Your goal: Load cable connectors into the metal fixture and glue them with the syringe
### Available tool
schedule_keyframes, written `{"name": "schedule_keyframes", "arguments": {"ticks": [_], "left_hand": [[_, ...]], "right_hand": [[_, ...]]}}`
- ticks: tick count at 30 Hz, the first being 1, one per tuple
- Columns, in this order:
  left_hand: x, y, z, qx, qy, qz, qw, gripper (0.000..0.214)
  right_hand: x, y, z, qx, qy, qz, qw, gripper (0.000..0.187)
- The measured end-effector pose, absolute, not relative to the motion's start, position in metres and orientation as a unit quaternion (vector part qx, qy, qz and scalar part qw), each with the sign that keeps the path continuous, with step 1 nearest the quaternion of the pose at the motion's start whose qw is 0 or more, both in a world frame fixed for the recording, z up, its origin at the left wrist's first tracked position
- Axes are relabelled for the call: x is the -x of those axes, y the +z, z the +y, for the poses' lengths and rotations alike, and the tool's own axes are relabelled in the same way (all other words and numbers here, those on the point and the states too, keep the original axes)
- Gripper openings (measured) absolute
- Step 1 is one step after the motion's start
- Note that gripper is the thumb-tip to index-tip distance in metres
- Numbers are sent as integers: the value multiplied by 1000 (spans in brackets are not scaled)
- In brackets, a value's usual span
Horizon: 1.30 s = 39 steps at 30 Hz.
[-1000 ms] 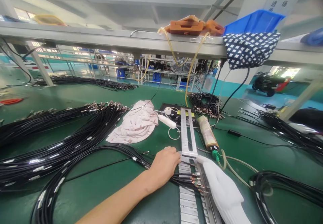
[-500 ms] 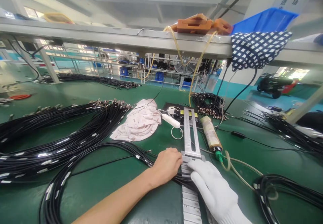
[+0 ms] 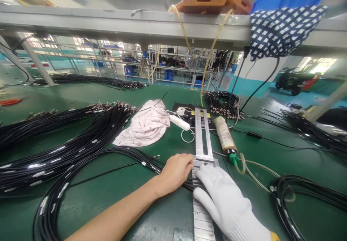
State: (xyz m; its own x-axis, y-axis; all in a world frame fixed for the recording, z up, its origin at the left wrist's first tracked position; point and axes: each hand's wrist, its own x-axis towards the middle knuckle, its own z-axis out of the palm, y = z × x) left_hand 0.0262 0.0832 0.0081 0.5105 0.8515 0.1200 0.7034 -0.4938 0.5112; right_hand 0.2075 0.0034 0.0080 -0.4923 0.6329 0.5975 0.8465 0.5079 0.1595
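My bare left hand (image 3: 175,171) rests on the green table (image 3: 108,204) with fingers curled, pressing the ends of several black cables (image 3: 114,156) against the left side of a long metal fixture (image 3: 202,150). My right hand (image 3: 225,197), in a white glove, lies flat with fingers spread over the cable ends on the fixture's slotted lower part. The cable tips under both hands are hidden.
Large bundles of black cables (image 3: 54,143) cover the left; another coil (image 3: 298,194) lies right. A pink cloth (image 3: 148,125), a white tool (image 3: 179,122), a brown tube with green tip (image 3: 225,138) and tubing sit behind. An overhead shelf (image 3: 135,20) carries a blue bin.
My gloved right hand slid left and up along the fixture, covering the cable ends that were exposed. My left hand stayed at the fixture's left edge. The view tipped slightly downward.
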Motion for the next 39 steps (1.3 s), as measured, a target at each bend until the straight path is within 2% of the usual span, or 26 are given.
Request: {"name": "schedule_keyframes", "arguments": {"ticks": [6, 9, 12, 15, 18, 20, 26, 31, 35, 39], "left_hand": [[-25, 7, 88, -827, 201, 473, 228, 16], [-25, 7, 84, -833, 211, 471, 199, 7], [-23, 10, 76, -860, 197, 442, 165, 19], [-22, 10, 68, -899, 128, 409, 95, 29], [-26, 7, 63, -922, 42, 384, -11, 26], [-29, 5, 62, -926, 18, 376, -37, 25], [-28, 16, 60, -931, 3, 364, -27, 26], [-23, 24, 62, -926, 11, 377, 31, 37], [-27, 31, 62, -920, -7, 389, 40, 33], [-32, 35, 61, -920, -13, 388, 55, 29]], "right_hand": [[-204, 6, 8, 466, -162, -846, 201, 35], [-205, 5, 9, 465, -130, -846, 227, 33], [-206, 7, 8, 469, -108, -833, 275, 34], [-205, 11, 6, 472, -91, -821, 307, 34], [-202, 10, 5, 473, -86, -831, 281, 33], [-199, 7, 5, 477, -92, -836, 256, 37], [-198, -5, 10, 481, -93, -835, 251, 37], [-198, -3, 9, 472, -150, -830, 258, 39], [-195, 3, 5, 463, -190, -826, 259, 46], [-192, 5, 5, 474, -165, -826, 255, 46]]}}
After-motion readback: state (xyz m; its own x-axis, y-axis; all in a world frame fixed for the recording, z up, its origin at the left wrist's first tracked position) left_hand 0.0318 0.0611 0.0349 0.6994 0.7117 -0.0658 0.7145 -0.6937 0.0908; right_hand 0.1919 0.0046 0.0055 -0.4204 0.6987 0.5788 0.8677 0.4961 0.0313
